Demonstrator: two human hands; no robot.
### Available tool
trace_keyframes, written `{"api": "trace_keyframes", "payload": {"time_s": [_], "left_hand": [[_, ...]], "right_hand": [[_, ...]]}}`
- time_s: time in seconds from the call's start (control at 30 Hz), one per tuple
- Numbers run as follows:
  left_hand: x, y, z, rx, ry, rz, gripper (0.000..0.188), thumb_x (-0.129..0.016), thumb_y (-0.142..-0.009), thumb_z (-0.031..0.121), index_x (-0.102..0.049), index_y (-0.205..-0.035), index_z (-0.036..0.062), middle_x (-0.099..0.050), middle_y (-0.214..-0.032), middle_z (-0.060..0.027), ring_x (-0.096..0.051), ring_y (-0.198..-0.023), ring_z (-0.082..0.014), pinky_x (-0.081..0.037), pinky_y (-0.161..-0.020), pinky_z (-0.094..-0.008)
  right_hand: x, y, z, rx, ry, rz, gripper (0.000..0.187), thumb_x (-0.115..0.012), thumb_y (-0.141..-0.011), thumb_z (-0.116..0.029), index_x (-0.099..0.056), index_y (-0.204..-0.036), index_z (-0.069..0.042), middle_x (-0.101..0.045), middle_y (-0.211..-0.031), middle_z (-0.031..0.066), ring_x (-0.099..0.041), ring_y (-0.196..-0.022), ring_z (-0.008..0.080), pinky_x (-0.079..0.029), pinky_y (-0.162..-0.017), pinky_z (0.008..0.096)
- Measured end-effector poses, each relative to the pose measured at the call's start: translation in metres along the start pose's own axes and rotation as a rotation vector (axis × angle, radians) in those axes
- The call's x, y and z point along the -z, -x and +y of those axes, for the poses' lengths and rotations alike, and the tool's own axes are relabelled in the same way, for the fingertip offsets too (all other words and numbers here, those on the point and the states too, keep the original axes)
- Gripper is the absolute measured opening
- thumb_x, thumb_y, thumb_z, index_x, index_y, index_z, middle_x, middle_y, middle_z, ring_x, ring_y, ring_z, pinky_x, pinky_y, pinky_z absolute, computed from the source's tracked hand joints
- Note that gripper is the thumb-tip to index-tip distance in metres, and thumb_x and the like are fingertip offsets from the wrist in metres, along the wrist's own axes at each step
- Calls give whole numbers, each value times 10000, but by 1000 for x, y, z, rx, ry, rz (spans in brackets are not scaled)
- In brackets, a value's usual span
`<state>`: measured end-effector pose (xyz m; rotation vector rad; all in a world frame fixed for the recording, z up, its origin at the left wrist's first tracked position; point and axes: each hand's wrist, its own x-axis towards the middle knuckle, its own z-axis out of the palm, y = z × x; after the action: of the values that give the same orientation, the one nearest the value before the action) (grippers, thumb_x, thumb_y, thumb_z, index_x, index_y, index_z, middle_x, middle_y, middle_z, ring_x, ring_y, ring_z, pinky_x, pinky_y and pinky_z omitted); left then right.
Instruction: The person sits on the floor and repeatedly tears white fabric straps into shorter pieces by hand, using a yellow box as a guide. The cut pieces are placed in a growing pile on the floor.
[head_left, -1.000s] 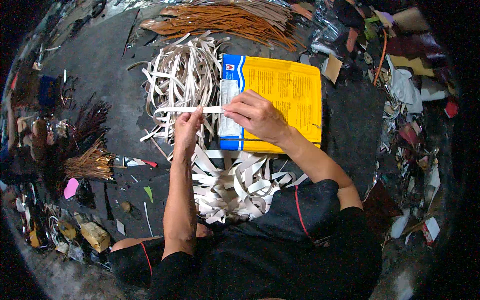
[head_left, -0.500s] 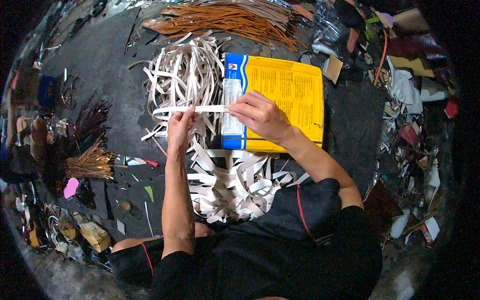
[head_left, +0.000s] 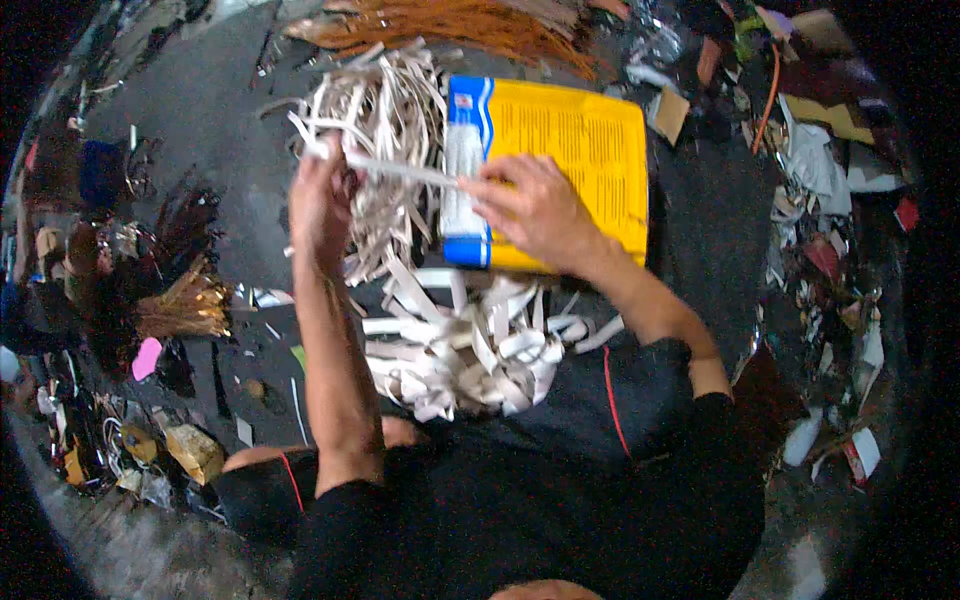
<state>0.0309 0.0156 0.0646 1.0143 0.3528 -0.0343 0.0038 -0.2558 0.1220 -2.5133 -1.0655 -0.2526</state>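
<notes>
"Dark floor (head_left: 235, 130) forms the work surface, with scraps (head_left: 815, 170) along its right side and brown strands (head_left: 450, 25) at the far edge. On my feed, a yellow-and-blue container (head_left: 570, 130) lies near the middle."

"State the position of the workpiece."

"One white strip (head_left: 405, 171) spans the gap between the two hands. It crosses in front of a loose pile of strips (head_left: 395, 110), left of the container, and its right portion reaches the container's blue end. A second heap of strips (head_left: 480, 350) lies nearer the body."

"Report each grip."

"Right hand (head_left: 540, 205): thumb and fingertips pinch the strip, above the container's face. Left hand (head_left: 322, 205): closed on the strip at the pile's left side; blur hides the exact finger placement."

"Which step is in hand?"

"I judge it to be drawing one strip out straight between the grips. It looks nearly straight; I cannot confirm full tension."

"What does the next move call for?"

"In my judgement, a firm right pinch as anchor and a leftward draw with the left grip, strip flat and untwisted. Loops underneath could snag, so I would add tension gradually."

"Any limit on verification?"

"Yes. I cannot tell whether the strip's left end runs back into the pile. Check before releasing either grip."
</notes>
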Motion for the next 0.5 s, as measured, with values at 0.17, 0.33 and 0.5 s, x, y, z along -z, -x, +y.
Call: {"api": "trace_keyframes", "payload": {"time_s": [0.17,0.33,0.5], "left_hand": [[-53,19,53,-150,-320,-166,416,-574,-951,269,-543,-1261,-7,-639,-1008,-50,-591,-869,-94,-476,-808,-249],[-23,10,25,-168,-564,3,418,-568,-946,330,-573,-1232,25,-664,-1018,-85,-606,-896,-127,-458,-792,-272],[-33,32,11,-168,-509,-54,361,-586,-934,330,-638,-1142,39,-650,-934,-34,-540,-780,-77,-398,-715,-226]], "right_hand": [[43,11,-7,-72,-588,-256,233,-643,-857,-123,-646,-1076,-43,-645,-965,106,-619,-931,257,-480,-826,359],[31,59,-12,-67,-822,-815,273,-608,-905,-245,-652,-1051,-18,-684,-966,133,-655,-882,267,-501,-775,350],[-37,126,-24,-213,-619,-1010,375,-641,-849,-386,-658,-952,-26,-672,-858,146,-653,-854,291,-500,-732,392]]}}
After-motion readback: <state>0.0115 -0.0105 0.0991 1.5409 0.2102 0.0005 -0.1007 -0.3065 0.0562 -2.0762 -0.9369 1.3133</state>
